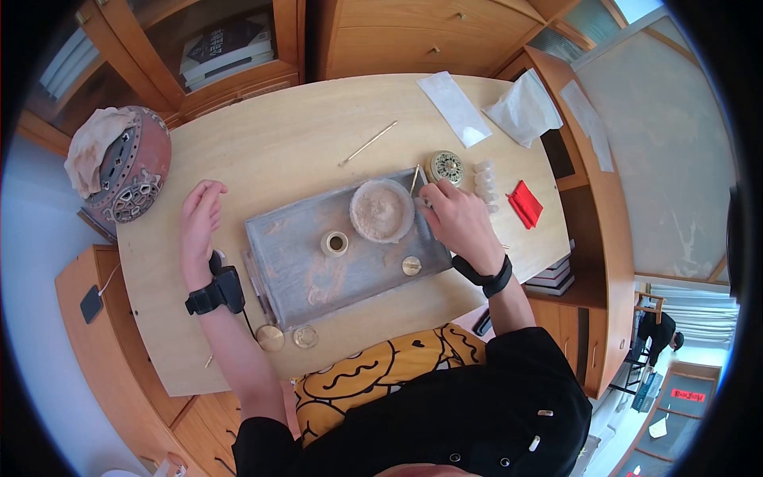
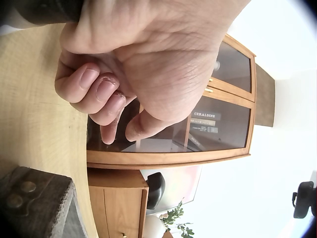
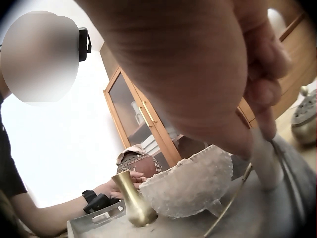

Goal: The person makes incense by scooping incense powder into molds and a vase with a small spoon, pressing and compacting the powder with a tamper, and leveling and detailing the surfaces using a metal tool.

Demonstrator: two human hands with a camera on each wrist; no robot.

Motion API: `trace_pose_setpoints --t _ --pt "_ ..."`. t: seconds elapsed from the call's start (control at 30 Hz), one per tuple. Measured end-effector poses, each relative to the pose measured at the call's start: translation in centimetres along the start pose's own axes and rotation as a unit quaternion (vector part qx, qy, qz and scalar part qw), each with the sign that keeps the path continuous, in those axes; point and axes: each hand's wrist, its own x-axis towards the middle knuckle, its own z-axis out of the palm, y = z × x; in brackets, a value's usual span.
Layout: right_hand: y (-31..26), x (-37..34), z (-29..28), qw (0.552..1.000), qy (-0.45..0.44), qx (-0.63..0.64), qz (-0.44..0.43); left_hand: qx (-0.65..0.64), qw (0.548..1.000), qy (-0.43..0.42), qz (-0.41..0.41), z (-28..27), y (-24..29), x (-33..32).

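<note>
My right hand reaches over the tray's far right corner, thumb and fingers pinching the top of a small whitish cylinder; its kind I cannot tell. Beside it in the wooden tray stands a rough white bowl filled with pale powder. A thin brass tool leans between the bowl and the fingers. A brass vase stands upright left of the bowl, and a round brass piece lies in front. My left hand, loosely curled, holds nothing left of the tray.
Behind the tray lie a brass stick and a white sheet. An openwork brass lid, a row of clear lumps and a red pouch sit rightward. A patterned pot stands left; two discs lie in front.
</note>
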Motion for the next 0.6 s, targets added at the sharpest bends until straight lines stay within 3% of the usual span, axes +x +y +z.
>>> trace_pose_setpoints --t 0.37,0.43,0.6 --pt "-0.6 0.2 -3.6 0.983 0.069 0.125 0.117 -0.005 1.0 0.0 -0.001 0.1 -0.1 0.1" --pt "-1.5 0.4 -4.3 0.973 0.034 0.166 0.159 -0.003 1.0 0.003 0.004 0.1 -0.1 0.1" --pt "-1.6 0.0 -3.9 0.966 -0.025 0.218 0.134 -0.008 1.0 -0.004 0.008 0.1 0.0 0.0"
